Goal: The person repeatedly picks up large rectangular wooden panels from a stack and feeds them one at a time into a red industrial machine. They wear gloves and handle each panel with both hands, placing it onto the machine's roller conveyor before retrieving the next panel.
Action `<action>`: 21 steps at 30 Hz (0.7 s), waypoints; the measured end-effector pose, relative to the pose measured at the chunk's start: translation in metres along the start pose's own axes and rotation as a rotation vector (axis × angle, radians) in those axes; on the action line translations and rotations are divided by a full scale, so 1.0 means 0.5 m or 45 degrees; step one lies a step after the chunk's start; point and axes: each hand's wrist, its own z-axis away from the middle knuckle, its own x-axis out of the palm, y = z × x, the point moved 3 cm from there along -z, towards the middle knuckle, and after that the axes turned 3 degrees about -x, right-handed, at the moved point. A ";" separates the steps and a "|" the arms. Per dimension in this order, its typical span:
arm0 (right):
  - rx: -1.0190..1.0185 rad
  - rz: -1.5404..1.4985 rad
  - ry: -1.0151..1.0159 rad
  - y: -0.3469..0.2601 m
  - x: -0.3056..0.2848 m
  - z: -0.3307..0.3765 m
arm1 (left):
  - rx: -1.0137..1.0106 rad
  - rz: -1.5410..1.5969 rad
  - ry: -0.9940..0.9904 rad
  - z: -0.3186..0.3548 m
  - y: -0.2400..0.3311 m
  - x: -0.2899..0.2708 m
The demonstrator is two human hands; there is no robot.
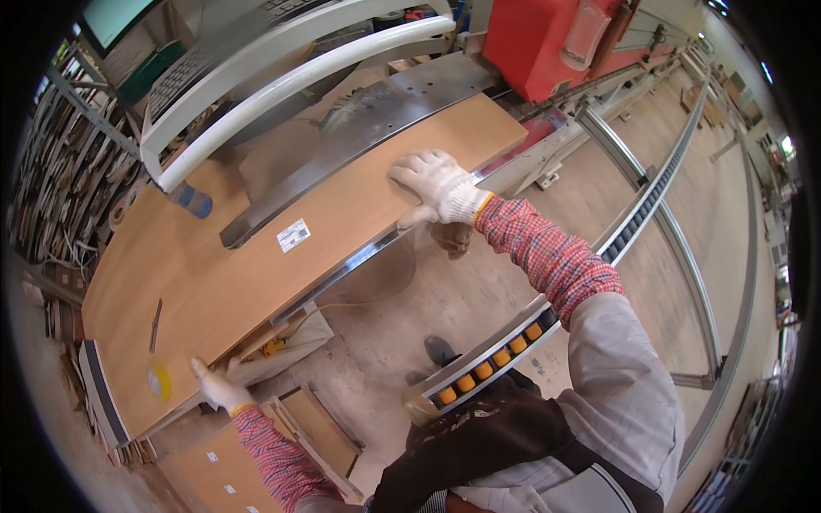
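Observation:
A long wood-grain panel with a white label lies along a metal-edged work surface. My right hand, in a white glove, rests on its top, fingers stretched out and thumb at the near edge. In another white glove, my left hand is at the near edge of the wood-grain surface, lower left. Its fingers look apart, slightly blurred; whether they press on the edge I cannot tell. Near it lie a yellow tape roll and a thin dark blade-like tool.
A steel plate runs along the panel's far side, beneath a white curved rail. A red machine housing stands at the far right. A roller track crosses near my body. Labelled boards lie at lower left.

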 end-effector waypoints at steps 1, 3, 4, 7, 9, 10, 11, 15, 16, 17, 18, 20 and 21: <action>-0.007 -0.003 0.001 -0.005 -0.006 -0.015 | 0.054 -0.167 0.110 -0.068 -0.001 -0.062; 0.006 0.013 -0.036 0.000 -0.013 -0.023 | 0.352 -0.605 0.165 -0.099 0.044 -0.057; -0.024 0.007 -0.050 -0.007 -0.016 -0.040 | 0.499 -0.878 0.148 -0.150 0.053 -0.109; -0.051 0.041 -0.056 0.013 -0.013 -0.027 | 0.604 -1.136 0.129 -0.150 0.064 -0.033; -0.079 0.043 -0.023 0.018 -0.009 -0.026 | 0.662 -1.197 0.239 -0.122 0.076 0.004; -0.097 0.025 -0.027 0.023 -0.009 -0.025 | 0.687 -1.232 0.290 -0.105 0.077 0.020; -0.118 0.007 -0.031 0.028 -0.008 -0.025 | 0.668 -1.215 0.301 -0.093 0.080 0.034; -0.181 0.003 0.074 0.073 -0.031 0.001 | 0.546 -1.195 0.315 -0.042 0.076 0.094; -0.183 0.006 0.064 0.092 -0.033 0.010 | 0.514 -1.193 0.304 -0.035 0.072 0.110; -0.203 0.001 0.065 0.109 -0.036 0.012 | 0.557 -1.157 0.297 -0.036 0.066 0.105; -0.223 -0.005 0.066 0.124 -0.038 0.013 | 0.576 -1.186 0.313 -0.028 0.062 0.097; -0.224 0.009 0.064 0.164 -0.050 0.030 | 0.603 -1.240 0.303 0.000 0.046 0.138; -0.224 0.003 0.071 0.189 -0.055 0.044 | 0.607 -1.177 0.285 0.027 0.042 0.170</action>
